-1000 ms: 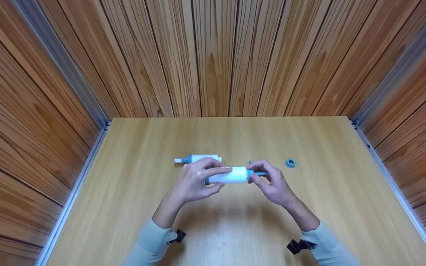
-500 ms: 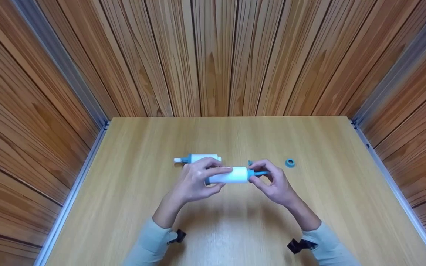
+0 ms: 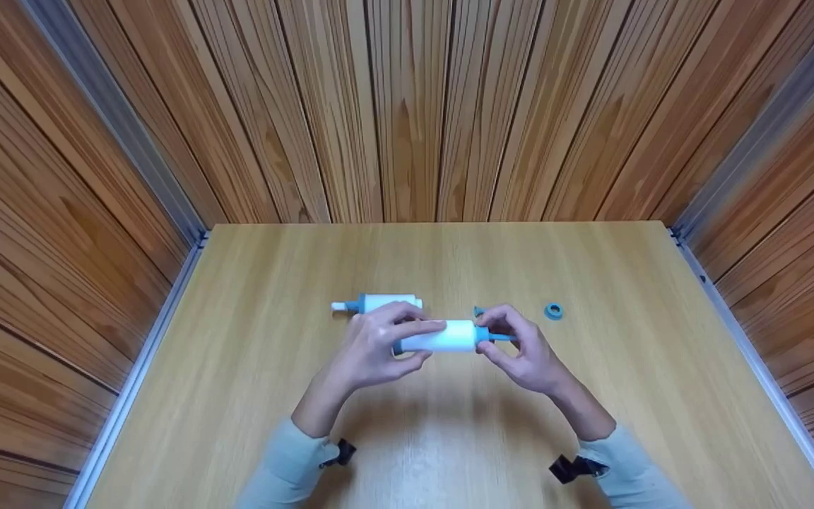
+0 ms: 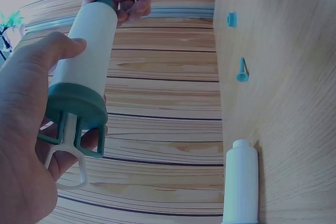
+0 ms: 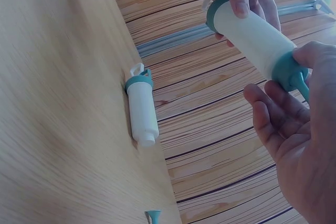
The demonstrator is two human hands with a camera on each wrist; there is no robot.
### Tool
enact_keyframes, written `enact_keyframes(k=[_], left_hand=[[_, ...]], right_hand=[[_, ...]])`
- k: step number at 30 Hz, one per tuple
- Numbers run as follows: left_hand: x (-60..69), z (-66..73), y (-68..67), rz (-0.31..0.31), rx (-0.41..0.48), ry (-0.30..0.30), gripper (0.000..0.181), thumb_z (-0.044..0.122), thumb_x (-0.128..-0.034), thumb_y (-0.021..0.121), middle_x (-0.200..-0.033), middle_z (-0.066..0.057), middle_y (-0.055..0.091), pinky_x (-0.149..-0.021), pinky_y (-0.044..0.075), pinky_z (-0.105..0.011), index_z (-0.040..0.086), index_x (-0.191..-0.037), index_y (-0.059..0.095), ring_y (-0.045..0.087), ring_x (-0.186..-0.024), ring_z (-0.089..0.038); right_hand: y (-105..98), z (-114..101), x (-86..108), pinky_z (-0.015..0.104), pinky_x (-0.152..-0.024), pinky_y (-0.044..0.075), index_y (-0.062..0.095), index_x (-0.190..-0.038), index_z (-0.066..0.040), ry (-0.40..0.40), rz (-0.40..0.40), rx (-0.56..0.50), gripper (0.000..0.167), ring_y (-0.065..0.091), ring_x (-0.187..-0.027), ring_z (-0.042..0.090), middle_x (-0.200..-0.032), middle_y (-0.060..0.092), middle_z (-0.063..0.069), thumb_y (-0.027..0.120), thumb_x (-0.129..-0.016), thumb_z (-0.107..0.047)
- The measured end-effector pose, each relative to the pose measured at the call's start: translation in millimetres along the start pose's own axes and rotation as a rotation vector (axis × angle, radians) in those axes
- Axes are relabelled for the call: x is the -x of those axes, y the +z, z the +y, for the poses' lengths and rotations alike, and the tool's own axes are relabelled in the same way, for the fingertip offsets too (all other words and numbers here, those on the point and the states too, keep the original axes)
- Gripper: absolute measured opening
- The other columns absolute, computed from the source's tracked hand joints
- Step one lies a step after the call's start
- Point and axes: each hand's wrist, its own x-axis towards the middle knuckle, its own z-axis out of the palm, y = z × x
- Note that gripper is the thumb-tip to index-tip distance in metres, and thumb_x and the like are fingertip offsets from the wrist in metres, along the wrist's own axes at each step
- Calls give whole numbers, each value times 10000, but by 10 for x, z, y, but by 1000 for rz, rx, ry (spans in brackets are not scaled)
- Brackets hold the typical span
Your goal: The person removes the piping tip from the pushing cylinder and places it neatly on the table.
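My left hand [image 3: 382, 346] grips the white barrel of an icing syringe [image 3: 456, 336], holding it level above the table. In the left wrist view, a teal collar [image 4: 77, 100] and a white plunger ring [image 4: 65, 153] show at the syringe's rear end. My right hand [image 3: 526, 353] pinches the teal end cap [image 3: 482, 334] at the other end. The cap's narrow nozzle [image 5: 300, 85] sticks out between the right fingers and is partly hidden. Whether the cap is fully seated on the barrel cannot be told.
A second white syringe [image 3: 387, 302] lies on the wooden table [image 3: 273, 268] behind my left hand. A small teal nozzle [image 4: 242, 71] lies beyond my right hand, with a teal ring [image 3: 554, 312] farther right. Wood-panelled walls [image 3: 407, 113] stand around the table.
The teal nozzle has shifted slightly right and now sits a little lower in the head view. Slightly more of the end cap shows. The left hand barely moves.
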Motion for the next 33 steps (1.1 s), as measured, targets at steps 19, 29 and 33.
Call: enact_keyframes(k=[19,29,33], left_hand=[[-16,4,2,11,17,-9,446,256,-909,959,-1227,-81,820,-844,677,-310,191,-1335,841,781,-1043,-230],[-20,10,-4,12,22,-28,448,267,-919,956,-1246,-72,822,-902,690,-327,199,-1345,837,795,-1083,-234],[-26,24,4,10,8,-35,447,275,-920,956,-1245,-66,822,-894,689,-320,205,-1345,838,793,-1080,-230]], right_hand=[[-10,17,-11,190,-924,647,683,-1232,88,-28,43,-32,316,751,-958,17,-1077,726,253,676,-945,219],[8,15,-3,208,-942,660,658,-1277,91,-48,27,-55,370,747,-1064,24,-1184,695,191,652,-944,253],[12,7,7,206,-903,658,615,-1308,103,-21,17,-57,352,728,-1057,33,-1192,669,227,610,-978,225]])
